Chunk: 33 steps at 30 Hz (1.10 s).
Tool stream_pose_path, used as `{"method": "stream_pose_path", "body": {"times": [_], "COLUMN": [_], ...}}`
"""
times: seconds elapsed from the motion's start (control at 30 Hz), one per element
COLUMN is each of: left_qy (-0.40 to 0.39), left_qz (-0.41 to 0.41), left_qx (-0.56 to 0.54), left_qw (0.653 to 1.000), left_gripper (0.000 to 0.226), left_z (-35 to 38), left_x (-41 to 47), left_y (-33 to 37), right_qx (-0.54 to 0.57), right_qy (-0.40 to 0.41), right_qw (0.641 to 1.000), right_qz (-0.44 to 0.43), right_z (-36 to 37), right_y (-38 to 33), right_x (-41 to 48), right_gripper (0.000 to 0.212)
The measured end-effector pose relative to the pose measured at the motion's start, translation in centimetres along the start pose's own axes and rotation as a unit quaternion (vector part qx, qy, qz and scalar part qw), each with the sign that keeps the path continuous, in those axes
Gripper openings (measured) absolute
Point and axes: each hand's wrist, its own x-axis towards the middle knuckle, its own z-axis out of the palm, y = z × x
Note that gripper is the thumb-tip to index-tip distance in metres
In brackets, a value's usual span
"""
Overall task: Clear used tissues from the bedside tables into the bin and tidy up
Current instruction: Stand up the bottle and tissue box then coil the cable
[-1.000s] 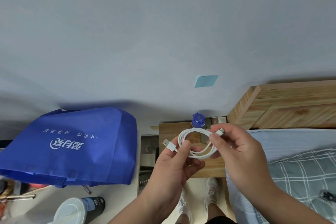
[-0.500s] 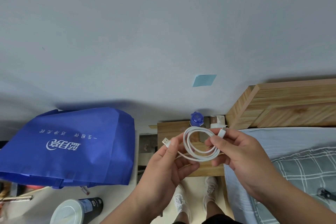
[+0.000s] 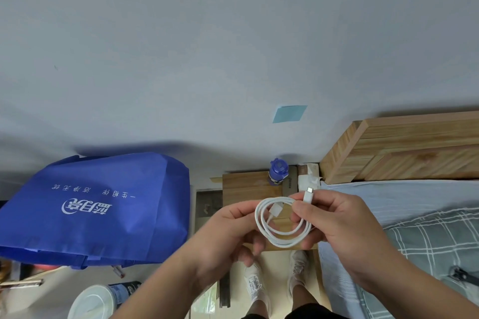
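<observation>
A white charging cable (image 3: 281,237) is coiled into a loop between both hands, above the wooden bedside table (image 3: 246,186). My left hand (image 3: 228,235) holds the loop's left side, with the USB plug tucked inside the coil. My right hand (image 3: 337,228) pinches the right side, and the small plug sticks up from its fingers. A tissue pack (image 3: 308,176) lies at the table's back right, next to a blue bottle (image 3: 277,172). No bin is in view.
A big blue fabric bag (image 3: 98,204) sits on a surface to the left. A cup with a white lid (image 3: 93,303) stands at the lower left. The bed with a wooden headboard (image 3: 404,147) and checked bedding (image 3: 435,238) fills the right. My feet stand below the table.
The USB plug, which stuck out to the left of my left hand, now lies inside the coil. The loop has been drawn tighter between the hands.
</observation>
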Motion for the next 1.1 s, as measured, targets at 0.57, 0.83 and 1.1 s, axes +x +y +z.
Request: {"method": "stream_pose_path", "body": {"times": [0.57, 0.83, 1.1], "left_qy": [0.217, 0.241, 0.223], "left_qz": [0.178, 0.146, 0.090], "left_qx": [0.147, 0.018, 0.008], "left_qw": [0.949, 0.959, 0.971], "left_gripper": [0.034, 0.029, 0.021], "left_z": [1.2, 2.2, 0.6], "left_x": [0.7, 1.8, 3.9], "left_y": [-3.1, -4.3, -5.5], "right_qx": [-0.096, 0.005, 0.107], "right_qy": [-0.013, -0.046, -0.080], "right_qw": [0.994, 0.999, 0.985], "right_qz": [-0.057, 0.023, 0.108], "right_z": [0.4, 1.2, 1.0], "right_y": [1.3, 3.4, 6.9], "right_x": [0.4, 1.1, 2.3], "right_gripper": [0.025, 0.024, 0.028]}}
